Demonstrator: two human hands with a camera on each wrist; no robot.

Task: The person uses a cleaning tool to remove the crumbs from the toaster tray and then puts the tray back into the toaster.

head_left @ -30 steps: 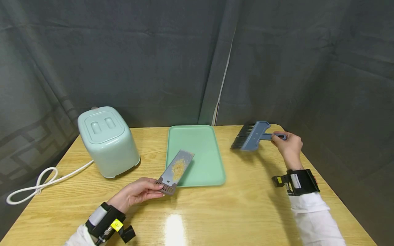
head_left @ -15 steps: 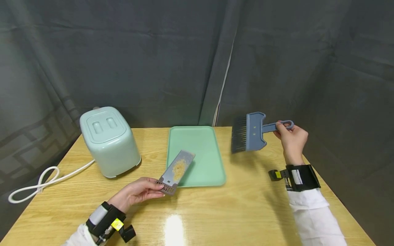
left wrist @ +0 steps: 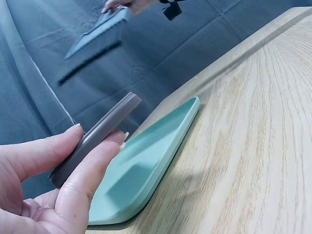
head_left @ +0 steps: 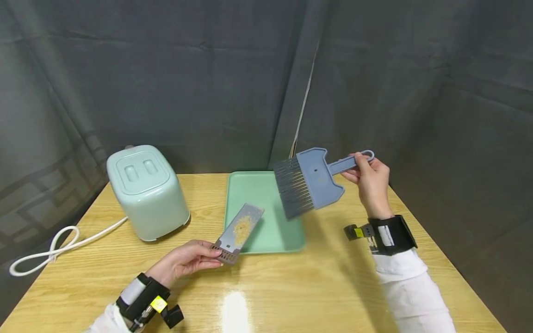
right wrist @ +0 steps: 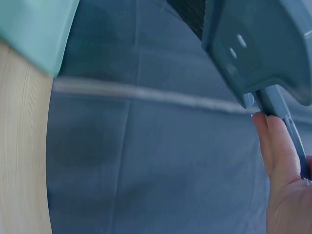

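Observation:
My left hand [head_left: 187,260] pinches the brown slotted end of a crumb tray [head_left: 240,229], a narrow grey metal strip with yellowish crumbs on it. It is held over the near left part of a green tray [head_left: 291,238]. In the left wrist view, the crumb tray's brown end [left wrist: 100,131] shows edge-on between thumb and fingers. My right hand [head_left: 372,182] grips the handle of a blue brush [head_left: 318,178] with long dark bristles. The bristles point left, raised above the green tray's right side. In the right wrist view, the brush head [right wrist: 258,44] is partly cut off.
A pale green toaster [head_left: 147,194] with a lid stands left of the green tray. Its white cord [head_left: 62,249] loops at the table's left edge. A dark curtain [head_left: 200,83] hangs behind the wooden table [head_left: 291,296].
My right hand has lifted the brush and carried it left, from right of the green tray to above it. The brush face has turned towards the head view. My left hand stays still.

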